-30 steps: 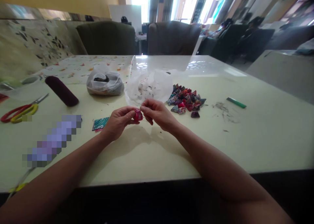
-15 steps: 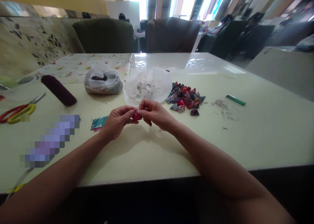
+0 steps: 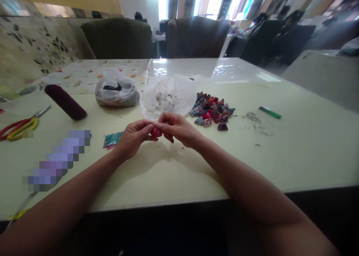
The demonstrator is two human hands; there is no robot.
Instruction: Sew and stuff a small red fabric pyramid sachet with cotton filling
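Between my two hands is a small red fabric pouch (image 3: 156,131), held up over the near part of the table. My left hand (image 3: 137,136) pinches its left side between thumb and fingers. The thumb and forefinger of my right hand (image 3: 178,128) close on its upper right edge; whether a needle or thread is there is too small to see. Beside my left wrist lies a teal wave-patterned fabric piece (image 3: 112,139), partly covered by the hand. Beyond my right hand is a pile of small stuffed fabric pouches (image 3: 213,110) in many colours.
An open plastic bag with white stuffing (image 3: 166,98) lies past my hands, next to a tied plastic bag (image 3: 117,93). Leftward are a dark purple roll (image 3: 66,102), scissors (image 3: 24,127) and a blurred-out object (image 3: 60,160). A green stick (image 3: 270,112) and loose threads (image 3: 255,121) lie right.
The camera view has shifted very slightly. Both hands keep the same hold on the red pouch, with almost no movement.
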